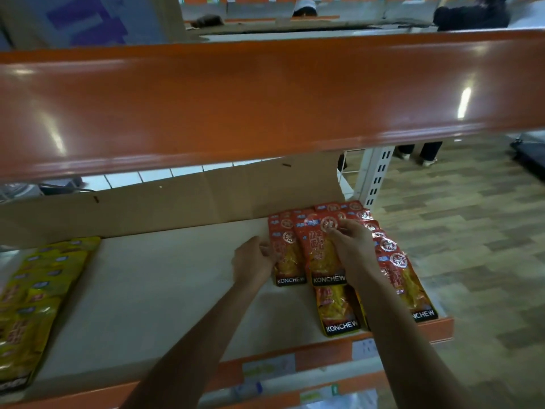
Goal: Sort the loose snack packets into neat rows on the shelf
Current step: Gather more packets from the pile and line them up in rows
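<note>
Glossy foil-like plastic red packets (324,261) and yellow packets (38,287) lie on a matt pale shelf (165,287). Its back edge meets plain brown cardboard (182,199). The orange rail (265,98) above looks smooth, shiny painted metal.

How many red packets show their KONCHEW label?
4 red packets: one at the left hand, one under the right hand, one nearer the shelf edge, one at the far right. More lie hidden beneath.

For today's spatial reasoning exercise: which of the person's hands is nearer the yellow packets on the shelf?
Left. The left hand grips the left edge of the red packets, right of the yellow packets; the right hand pinches them farther right.
</note>
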Motion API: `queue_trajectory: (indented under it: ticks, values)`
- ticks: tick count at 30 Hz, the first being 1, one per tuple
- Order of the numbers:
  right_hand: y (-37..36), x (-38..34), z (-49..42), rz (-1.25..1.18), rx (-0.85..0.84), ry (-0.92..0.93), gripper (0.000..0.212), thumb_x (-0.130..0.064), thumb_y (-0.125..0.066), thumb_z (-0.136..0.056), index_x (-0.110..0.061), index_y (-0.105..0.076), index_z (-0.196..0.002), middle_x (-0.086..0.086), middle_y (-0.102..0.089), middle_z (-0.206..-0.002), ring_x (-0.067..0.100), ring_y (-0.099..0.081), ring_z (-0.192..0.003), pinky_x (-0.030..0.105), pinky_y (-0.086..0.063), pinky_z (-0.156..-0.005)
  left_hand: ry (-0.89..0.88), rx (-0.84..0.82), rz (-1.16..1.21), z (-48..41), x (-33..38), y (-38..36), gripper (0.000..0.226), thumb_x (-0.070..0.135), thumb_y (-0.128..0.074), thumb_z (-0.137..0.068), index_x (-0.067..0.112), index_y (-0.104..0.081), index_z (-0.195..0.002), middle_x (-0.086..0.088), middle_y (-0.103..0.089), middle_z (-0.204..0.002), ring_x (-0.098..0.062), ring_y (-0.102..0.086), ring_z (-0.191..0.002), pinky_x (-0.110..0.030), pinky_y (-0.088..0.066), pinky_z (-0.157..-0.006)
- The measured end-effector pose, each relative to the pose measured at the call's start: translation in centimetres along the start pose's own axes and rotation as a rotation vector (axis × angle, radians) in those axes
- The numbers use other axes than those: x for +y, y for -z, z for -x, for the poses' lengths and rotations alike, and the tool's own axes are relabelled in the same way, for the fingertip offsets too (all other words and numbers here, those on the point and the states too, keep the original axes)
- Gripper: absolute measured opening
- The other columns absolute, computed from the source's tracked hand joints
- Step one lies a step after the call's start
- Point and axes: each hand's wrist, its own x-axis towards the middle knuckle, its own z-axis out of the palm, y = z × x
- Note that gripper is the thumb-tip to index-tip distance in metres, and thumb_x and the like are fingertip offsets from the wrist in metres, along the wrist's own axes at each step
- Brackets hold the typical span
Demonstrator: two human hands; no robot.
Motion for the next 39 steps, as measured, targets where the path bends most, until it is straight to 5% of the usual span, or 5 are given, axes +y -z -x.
queue_trajectory:
  ticks: [9, 15, 18, 28, 39]
  values:
    - [-2.3, 0.0, 0.6, 0.023, -0.085, -0.009, 0.017, -0.026, -0.064, -0.09, -0.012, -0.069, -0.097, 0.008, -0.07, -0.092, 0.027, -0.068, -0.088, 0.05, -0.057, -0.081, -0.126, -0.247, 0.461, 2.7, 1.8, 1.8, 0.006, 0.035, -0.067, -0.087, 0.038, -0.062, -0.09, 0.014, -0.068, -0.09, -0.002, -0.066, -0.086, -0.026, -0.056, -0.08]
    - [-2.0, 0.5, 1.0, 0.27, -0.091, 0.182, 0.011, -0.014, -0.057, -0.091, -0.019, -0.065, -0.088, -0.007, -0.06, -0.076, 0.01, -0.054, -0.067, 0.028, -0.044, -0.06, -0.01, -0.173, 0.52, 2.9, -1.0, 2.2, 0.009, 0.019, -0.07, -0.086, 0.017, -0.072, -0.094, -0.001, -0.073, -0.09, -0.013, -0.07, -0.084, -0.032, -0.058, -0.078]
    - [-1.7, 0.6, 1.3, 0.397, -0.017, 0.226, 0.026, -0.017, -0.054, -0.095, -0.01, -0.062, -0.119, 0.001, -0.067, -0.103, 0.013, -0.058, -0.086, 0.025, -0.045, -0.069, 0.028, -0.156, 0.456, 3.2, -2.1, 2.4, 0.01, 0.021, -0.072, -0.083, 0.017, -0.072, -0.092, 0.003, -0.074, -0.087, -0.011, -0.071, -0.082, -0.033, -0.058, -0.079]
    - [-2.0, 1.4, 2.8, 0.704, -0.078, 0.327, 0.029, -0.012, -0.05, -0.096, -0.011, -0.059, -0.124, 0.008, -0.062, -0.123, 0.024, -0.055, -0.115, 0.03, -0.041, -0.091, -0.024, -0.157, 0.244, 3.7, -2.0, 1.0, 0.027, 0.034, -0.074, -0.081, 0.017, -0.072, -0.102, 0.001, -0.072, -0.093, -0.012, -0.068, -0.085, -0.037, -0.056, -0.084]
    - [-1.2, 1.8, 3.3, 0.708, -0.101, 0.288, 0.032, -0.013, -0.053, -0.094, -0.012, -0.058, -0.125, 0.007, -0.061, -0.123, 0.024, -0.054, -0.113, 0.029, -0.041, -0.087, -0.042, -0.074, 0.107, 3.5, -0.7, 0.3, 0.033, 0.03, -0.075, -0.08, 0.012, -0.062, -0.105, 0.0, -0.068, -0.096, -0.014, -0.065, -0.087, -0.032, -0.055, -0.081]
